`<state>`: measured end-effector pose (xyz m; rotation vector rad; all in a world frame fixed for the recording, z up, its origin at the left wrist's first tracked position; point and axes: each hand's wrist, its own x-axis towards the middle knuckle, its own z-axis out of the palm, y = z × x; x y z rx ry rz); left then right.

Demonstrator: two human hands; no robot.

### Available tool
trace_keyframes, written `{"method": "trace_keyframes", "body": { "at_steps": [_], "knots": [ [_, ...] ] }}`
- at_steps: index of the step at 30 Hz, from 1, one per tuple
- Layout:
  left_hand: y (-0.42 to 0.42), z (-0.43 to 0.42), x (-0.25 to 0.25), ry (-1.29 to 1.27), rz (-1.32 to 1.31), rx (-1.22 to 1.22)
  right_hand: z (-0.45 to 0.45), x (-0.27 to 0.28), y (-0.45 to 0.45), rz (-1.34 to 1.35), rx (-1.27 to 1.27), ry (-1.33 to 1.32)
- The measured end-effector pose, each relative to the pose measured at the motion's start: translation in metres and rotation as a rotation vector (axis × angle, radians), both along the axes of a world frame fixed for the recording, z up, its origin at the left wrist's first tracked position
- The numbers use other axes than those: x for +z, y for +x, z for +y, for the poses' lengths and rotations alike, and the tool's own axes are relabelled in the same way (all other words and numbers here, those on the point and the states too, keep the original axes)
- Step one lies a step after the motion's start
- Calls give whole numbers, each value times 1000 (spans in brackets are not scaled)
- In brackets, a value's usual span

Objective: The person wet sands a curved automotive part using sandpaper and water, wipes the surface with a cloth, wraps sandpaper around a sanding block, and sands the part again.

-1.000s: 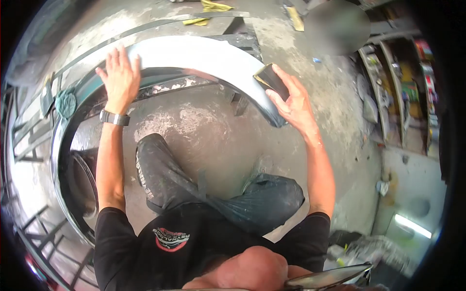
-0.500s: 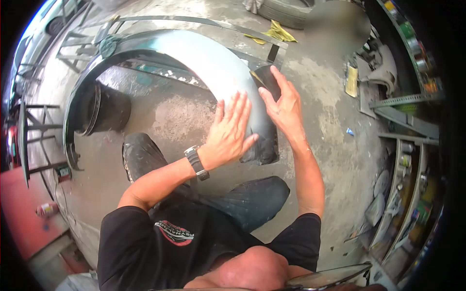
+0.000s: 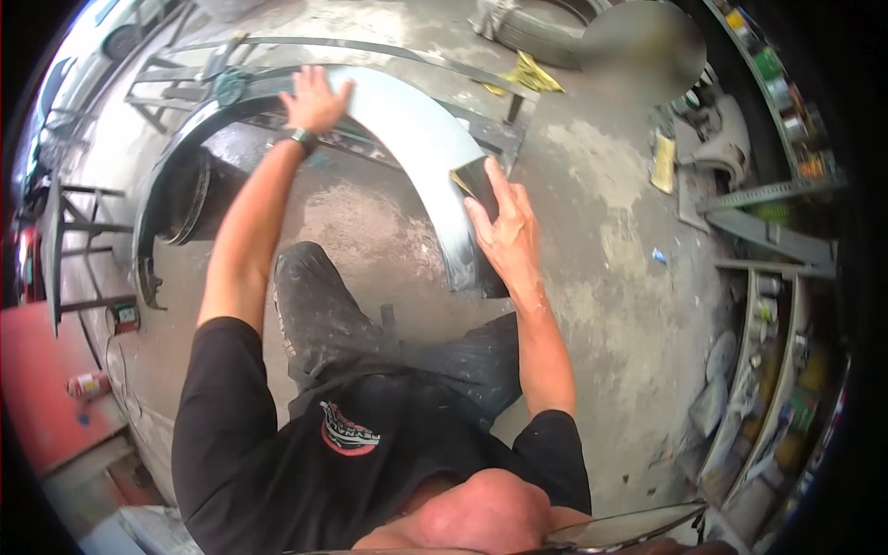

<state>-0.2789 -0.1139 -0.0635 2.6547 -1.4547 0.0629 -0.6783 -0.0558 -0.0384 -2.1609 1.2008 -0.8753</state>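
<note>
A curved car fender (image 3: 407, 129), pale blue-white in the middle and dark towards both ends, lies across a low metal stand. My left hand (image 3: 316, 102) is open, pressed flat on the fender's upper arch with its fingers spread, hiding part of the surface there. At the fender's right end, my right hand (image 3: 509, 227) holds the dark edge flange between thumb and fingers, though the fingertips are partly out of sight. Yellow shows along that flange's inner edge. A bunched teal cloth (image 3: 229, 87) rests at the fender's far left.
Under the fender's left arch stands a dark bucket (image 3: 190, 194). The metal stand (image 3: 388, 54) runs behind the fender. Beyond it are a yellow cloth (image 3: 529, 74) and a tyre (image 3: 532, 28). Shelves (image 3: 758, 324) with cans line the right side; a red panel (image 3: 55, 398) stands left.
My left hand has moved from the fender's lower right up and left to its upper arch. My right hand stays at the right end, shifted slightly left and down with the fender.
</note>
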Motion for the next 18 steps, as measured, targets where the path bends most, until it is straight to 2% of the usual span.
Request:
{"method": "trace_keyframes", "body": {
  "at_steps": [4,5,10,11,15,18],
  "knots": [
    [43,-24,5,79,-49,-92,12,-2,7,-13,-56,-28],
    [43,-24,2,21,-23,-130,13,-2,8,10,-75,-42],
    [18,-33,26,-72,121,-12,15,2,13,83,-76,-62],
    [19,-33,17,-99,50,-18,18,9,15,93,-75,-68],
    [27,-35,4,-144,-30,-10,48,42,15,305,58,-169],
    [31,-38,-12,-211,-44,17,64,41,6,442,75,-170]
  ]
}}
